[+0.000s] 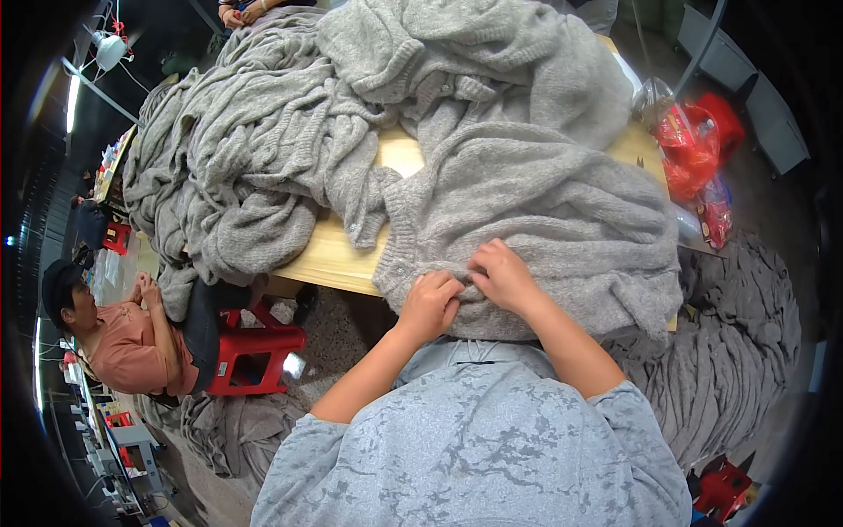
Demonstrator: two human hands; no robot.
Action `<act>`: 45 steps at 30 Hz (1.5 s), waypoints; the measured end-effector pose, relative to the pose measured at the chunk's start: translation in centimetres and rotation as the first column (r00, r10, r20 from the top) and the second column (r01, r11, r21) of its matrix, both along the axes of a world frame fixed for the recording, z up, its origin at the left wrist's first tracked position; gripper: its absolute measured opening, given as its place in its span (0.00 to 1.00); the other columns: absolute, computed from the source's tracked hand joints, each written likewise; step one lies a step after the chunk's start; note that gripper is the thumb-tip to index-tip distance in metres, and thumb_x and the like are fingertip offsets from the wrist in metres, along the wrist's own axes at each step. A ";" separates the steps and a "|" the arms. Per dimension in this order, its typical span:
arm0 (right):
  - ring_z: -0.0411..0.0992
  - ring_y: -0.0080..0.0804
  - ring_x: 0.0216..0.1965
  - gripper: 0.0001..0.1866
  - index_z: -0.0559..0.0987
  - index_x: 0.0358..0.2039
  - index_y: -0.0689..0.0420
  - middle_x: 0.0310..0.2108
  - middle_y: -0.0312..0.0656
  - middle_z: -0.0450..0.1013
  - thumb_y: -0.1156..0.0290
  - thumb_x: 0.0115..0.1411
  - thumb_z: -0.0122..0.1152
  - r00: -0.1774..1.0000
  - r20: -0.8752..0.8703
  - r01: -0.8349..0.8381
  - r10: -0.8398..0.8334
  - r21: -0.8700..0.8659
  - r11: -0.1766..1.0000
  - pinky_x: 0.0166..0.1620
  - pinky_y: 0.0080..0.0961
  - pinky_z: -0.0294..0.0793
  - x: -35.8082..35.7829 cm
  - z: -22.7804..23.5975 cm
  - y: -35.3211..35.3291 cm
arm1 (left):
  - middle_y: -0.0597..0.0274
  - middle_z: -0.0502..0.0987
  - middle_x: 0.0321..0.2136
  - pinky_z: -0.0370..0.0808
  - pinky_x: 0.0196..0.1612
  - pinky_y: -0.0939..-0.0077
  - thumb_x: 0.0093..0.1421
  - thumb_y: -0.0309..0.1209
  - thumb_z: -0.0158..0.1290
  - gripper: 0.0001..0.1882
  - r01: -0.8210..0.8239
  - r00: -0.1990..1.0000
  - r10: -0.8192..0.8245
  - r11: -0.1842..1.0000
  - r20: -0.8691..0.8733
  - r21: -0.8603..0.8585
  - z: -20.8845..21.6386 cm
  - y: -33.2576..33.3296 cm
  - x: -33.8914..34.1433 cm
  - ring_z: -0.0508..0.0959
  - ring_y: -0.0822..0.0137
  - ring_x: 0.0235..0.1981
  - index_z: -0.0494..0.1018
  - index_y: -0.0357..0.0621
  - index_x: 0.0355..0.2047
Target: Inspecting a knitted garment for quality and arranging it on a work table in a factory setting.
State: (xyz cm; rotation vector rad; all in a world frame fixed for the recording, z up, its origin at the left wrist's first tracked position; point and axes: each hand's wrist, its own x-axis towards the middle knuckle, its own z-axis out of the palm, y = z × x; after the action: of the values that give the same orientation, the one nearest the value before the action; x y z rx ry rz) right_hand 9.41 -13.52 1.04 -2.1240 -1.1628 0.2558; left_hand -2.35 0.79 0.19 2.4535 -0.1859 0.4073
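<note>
A grey knitted cardigan (544, 202) lies spread over the table's front edge, its ribbed band and small buttons toward the left. My left hand (430, 305) grips the near part of the knit close to that band, fingers curled and pressed together. Just to its right, my right hand (502, 274) pinches the same cardigan, thumb and fingertips sunk in the fabric. A fold of knit runs between the two hands. What exactly lies under the fingertips is hidden.
Heaped grey knitwear (255, 149) covers the table's left, with more garments (492, 53) at the back. Bare wood (338, 255) shows between. Red plastic bags (694, 140) hang at the right. A co-worker (132, 342) sits at left by a red stool (255, 351). Knit piles (729, 369) lie at lower right.
</note>
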 end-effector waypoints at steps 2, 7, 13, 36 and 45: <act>0.69 0.34 0.37 0.06 0.77 0.27 0.59 0.27 0.40 0.72 0.74 0.46 0.62 1.000 -0.018 0.025 -0.024 0.037 0.999 0.37 0.30 0.70 0.3 0.0 0.1 | 0.60 0.70 0.30 0.66 0.34 0.64 0.43 0.20 0.52 0.10 -0.010 0.999 0.011 1.000 0.033 -0.015 0.1 -0.1 0.0 0.71 0.59 0.31 0.71 0.43 0.28; 0.62 0.17 0.19 0.07 0.75 0.22 0.61 0.17 0.33 0.69 0.72 0.49 0.63 0.738 -0.668 0.160 -0.095 0.036 0.986 0.23 0.21 0.63 1.1 0.7 0.4 | 0.55 0.70 0.42 0.69 0.37 0.66 0.40 0.17 0.53 0.11 -0.143 0.982 0.151 0.987 0.116 -0.070 0.7 -0.9 1.0 0.73 0.62 0.28 0.71 0.41 0.27; 0.60 0.13 0.19 0.07 0.74 0.20 0.59 0.17 0.28 0.67 0.73 0.50 0.61 0.592 -0.801 0.169 -0.093 0.010 0.986 0.21 0.17 0.59 1.8 0.3 0.3 | 0.55 0.72 0.41 0.71 0.35 0.66 0.41 0.16 0.52 0.14 -0.050 0.974 0.055 0.998 0.219 -0.028 0.4 -0.4 2.2 0.74 0.55 0.32 0.70 0.41 0.31; 0.71 0.43 0.32 0.12 0.78 0.32 0.61 0.27 0.48 0.73 0.72 0.44 0.59 0.999 -0.033 0.021 -0.019 0.063 0.998 0.38 0.33 0.70 -0.3 -0.2 -0.8 | 0.56 0.76 0.28 0.72 0.34 0.76 0.48 0.20 0.56 0.08 -0.093 0.976 0.019 0.938 -0.217 -0.334 -0.5 1.2 2.3 0.77 0.66 0.30 0.71 0.35 0.30; 0.71 0.33 0.24 0.10 0.79 0.29 0.62 0.22 0.47 0.73 0.74 0.44 0.56 0.879 -0.457 0.155 -0.137 0.002 0.988 0.30 0.28 0.69 -0.3 0.5 -0.3 | 0.64 0.77 0.25 0.71 0.32 0.81 0.51 0.21 0.56 0.04 -0.198 0.940 -0.008 0.803 -0.342 -0.562 -0.8 1.1 2.1 0.74 0.77 0.27 0.73 0.35 0.28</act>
State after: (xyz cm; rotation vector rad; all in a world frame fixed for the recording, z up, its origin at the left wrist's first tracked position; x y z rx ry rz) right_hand 9.11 -13.84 1.55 -1.9590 -0.7208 0.6204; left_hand -0.22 1.89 -0.61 1.8682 0.1915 0.0647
